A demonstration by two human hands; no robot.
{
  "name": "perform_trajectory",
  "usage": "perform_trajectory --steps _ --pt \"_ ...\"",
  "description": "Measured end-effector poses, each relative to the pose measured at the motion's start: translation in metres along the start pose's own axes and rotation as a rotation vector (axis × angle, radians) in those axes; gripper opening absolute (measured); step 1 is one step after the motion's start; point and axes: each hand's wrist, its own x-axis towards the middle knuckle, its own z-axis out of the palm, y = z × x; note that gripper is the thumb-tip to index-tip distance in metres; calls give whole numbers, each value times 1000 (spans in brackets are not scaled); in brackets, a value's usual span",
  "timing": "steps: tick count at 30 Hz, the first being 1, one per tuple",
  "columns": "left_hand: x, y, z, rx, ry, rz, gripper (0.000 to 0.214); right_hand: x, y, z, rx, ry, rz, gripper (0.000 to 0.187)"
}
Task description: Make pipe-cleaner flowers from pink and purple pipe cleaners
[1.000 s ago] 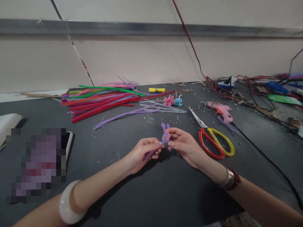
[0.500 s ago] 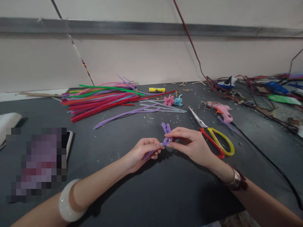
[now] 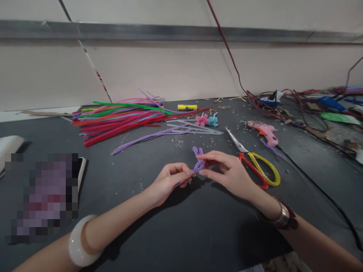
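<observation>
A purple pipe cleaner (image 3: 198, 160), bent into small loops, is held between both hands above the dark table (image 3: 181, 226). My left hand (image 3: 169, 181) is closed and pinches its lower stem, whose tail pokes out under the fingers. My right hand (image 3: 227, 172) pinches the looped part from the right with thumb and fingertips. Two loops stand up above the fingers.
A bundle of coloured pipe cleaners (image 3: 121, 119) lies at the back left, with loose purple ones (image 3: 153, 136) in front. Pink (image 3: 202, 119) and blue (image 3: 213, 121) flowers, a yellow glue stick (image 3: 187, 107), scissors (image 3: 255, 162), a pink glue gun (image 3: 266, 133) and tangled cables (image 3: 297, 102) lie right. A phone (image 3: 81, 168) lies left.
The round loop seen a second ago has been squeezed flat and twisted. My right hand has turned over, palm down, and shifted slightly right; my left hand stayed in place.
</observation>
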Motion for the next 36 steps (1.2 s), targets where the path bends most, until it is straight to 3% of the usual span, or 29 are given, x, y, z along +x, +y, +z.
perform_trajectory --steps 3,6,14,21,25,31,36 --pt "-2 2 2 166 20 61 21 1 0 3 177 -35 177 20" --pt "-3 4 5 283 32 120 22 2 0 6 215 -78 264 10" --pt "-3 4 7 401 58 163 20 2 -1 8 210 -42 338 6" --pt "-3 6 6 440 83 187 18 5 6 4 407 -85 382 16" --pt "-2 5 6 423 90 235 18 5 7 5 291 -87 365 17" --pt "-1 3 4 553 195 234 16 4 4 7 214 -90 384 16" --pt "-2 1 4 522 123 228 17 5 6 7 216 -97 379 14"
